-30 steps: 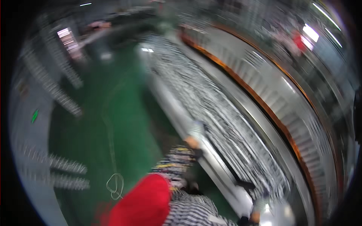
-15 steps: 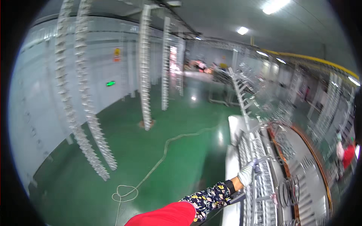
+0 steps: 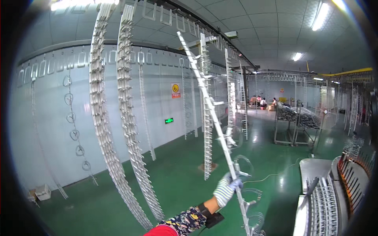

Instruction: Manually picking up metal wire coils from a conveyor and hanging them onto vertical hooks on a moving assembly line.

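Note:
My left hand [image 3: 226, 190], in a striped glove with blue-grey fingertips, is closed around a long, pale metal hanging bar [image 3: 212, 112] with short prongs along it. The bar tilts, its top leaning left toward the overhead rail and its lower end running out of the picture. Thin wire loops [image 3: 255, 195] hang from its prongs beside and below my hand. Above the glove, a dark band circles my wrist, with a floral sleeve cover and red sleeve behind. My right hand is out of view.
Bundles of pronged bars [image 3: 103, 102] hang at the left from an overhead rail [image 3: 204, 23] carrying metal frames. At the lower right stands a table [image 3: 307, 167] with racks of bars [image 3: 325, 208]. A loaded metal trolley [image 3: 293, 135] and several people are farther back. A cord lies on the green floor.
The view has swung left and up. My left hand has lifted the bar off the table at the right, and it now stands tilted near the hanging bundles.

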The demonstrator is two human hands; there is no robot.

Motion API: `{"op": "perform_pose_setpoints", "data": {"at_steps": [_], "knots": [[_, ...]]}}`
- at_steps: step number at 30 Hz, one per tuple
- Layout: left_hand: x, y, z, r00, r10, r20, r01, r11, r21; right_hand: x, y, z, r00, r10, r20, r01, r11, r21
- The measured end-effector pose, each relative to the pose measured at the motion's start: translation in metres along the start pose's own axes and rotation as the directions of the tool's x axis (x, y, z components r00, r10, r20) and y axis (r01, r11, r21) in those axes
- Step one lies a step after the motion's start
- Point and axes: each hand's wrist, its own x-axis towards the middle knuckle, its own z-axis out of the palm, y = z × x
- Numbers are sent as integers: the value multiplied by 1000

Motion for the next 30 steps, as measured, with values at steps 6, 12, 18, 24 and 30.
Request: {"op": "perform_pose_setpoints", "data": {"at_steps": [6,12,18,24,30], "knots": [[112,40,-101,954,173,-247,-86,940,329,97,-172,49,858,-243,453,113,949,295],[144,40,-158,909,269,-317,-39,813,580,187,-210,153,633,-292,717,-33,915,402],[118,-17,-160,897,261,-356,64,721,690,231,-189,214,499,-466,730,456,858,236],[132,-22,-175,871,264,-416,63,778,625,258,-209,218,604,-372,705,443,892,92],[135,-43,-320,678,474,-563,203,615,762,273,-228,109,711,-279,645,431,898,-87]]}}
